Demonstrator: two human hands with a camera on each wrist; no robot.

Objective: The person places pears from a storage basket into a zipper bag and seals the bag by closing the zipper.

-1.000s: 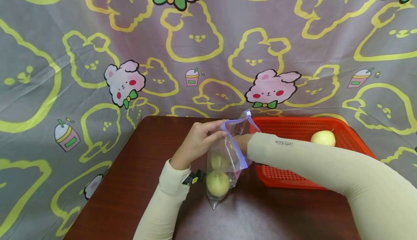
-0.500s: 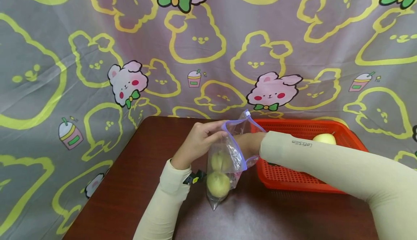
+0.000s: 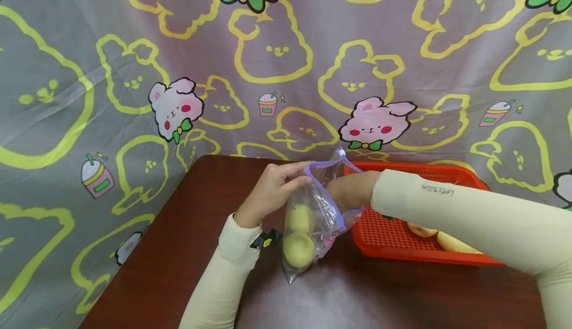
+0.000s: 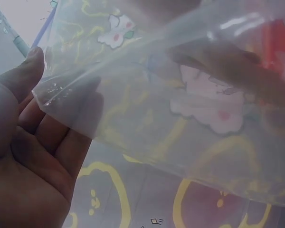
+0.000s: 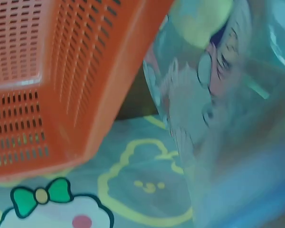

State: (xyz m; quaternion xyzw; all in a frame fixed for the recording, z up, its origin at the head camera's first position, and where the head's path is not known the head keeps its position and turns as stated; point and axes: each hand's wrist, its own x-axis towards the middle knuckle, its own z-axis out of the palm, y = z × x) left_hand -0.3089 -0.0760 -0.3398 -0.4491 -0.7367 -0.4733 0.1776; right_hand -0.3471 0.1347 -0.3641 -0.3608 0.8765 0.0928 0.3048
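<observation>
A clear zip bag (image 3: 322,205) with a purple-edged mouth stands on the table. Through its plastic I see two pale yellow pears, the upper pear (image 3: 299,218) with a short stem and the lower pear (image 3: 298,250) at the bottom. My left hand (image 3: 278,190) pinches the left edge of the mouth between thumb and fingers; the left wrist view shows its thumb (image 4: 34,66) against the plastic. My right hand (image 3: 350,190) is in the bag's mouth, above and apart from the pears. Blurred plastic covers its fingers, with no pear seen in them.
A red perforated basket (image 3: 371,249) is at the right of the table, partly under my right forearm. In it lie a pear (image 3: 422,230) and another pear (image 3: 458,242). A patterned curtain (image 3: 250,61) hangs behind the brown table (image 3: 178,264).
My right hand has drawn up and to the right, partly out of the bag. The upper pear shows more clearly inside. My left hand keeps its grip on the mouth.
</observation>
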